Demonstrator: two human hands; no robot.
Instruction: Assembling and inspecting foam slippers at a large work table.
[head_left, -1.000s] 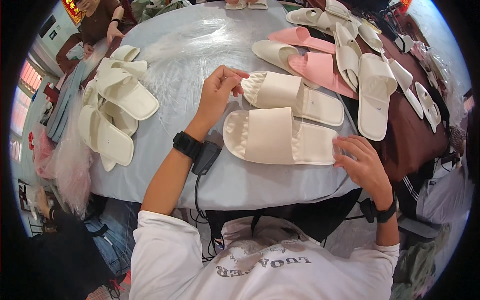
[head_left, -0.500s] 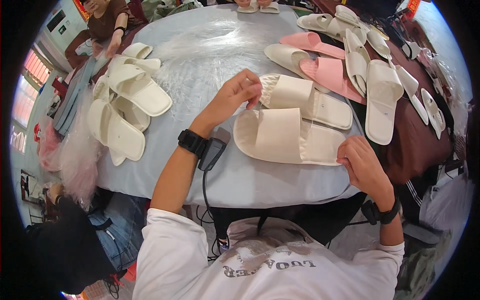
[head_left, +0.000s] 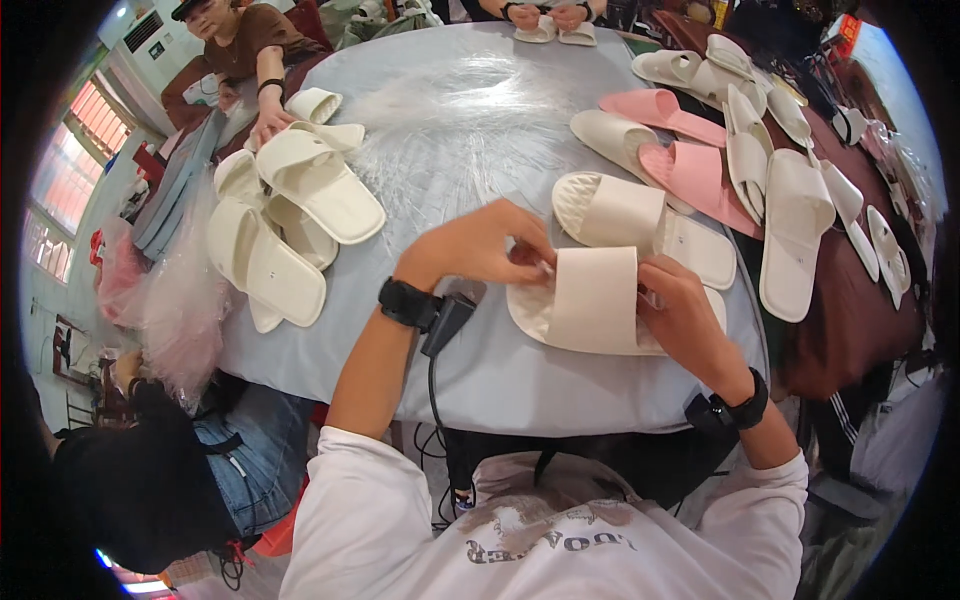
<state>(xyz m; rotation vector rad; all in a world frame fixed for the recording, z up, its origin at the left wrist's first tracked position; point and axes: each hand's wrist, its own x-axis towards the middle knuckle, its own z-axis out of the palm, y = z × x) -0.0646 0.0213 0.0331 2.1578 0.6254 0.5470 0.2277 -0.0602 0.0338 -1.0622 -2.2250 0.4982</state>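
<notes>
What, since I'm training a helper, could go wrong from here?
The left hand and right hand work at either side of the strap of the near cream slipper; tugging could crease it. The far cream slipper, close by, might get nudged. The black cord hanging past the table edge could snag.

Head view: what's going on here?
A person's left grip is at the left end of a cream slipper on the table, the right grip at its strap's right edge. A second cream slipper lies just beyond, pink slippers past it. At left, a co-worker's hand is at more pale slippers.
</notes>
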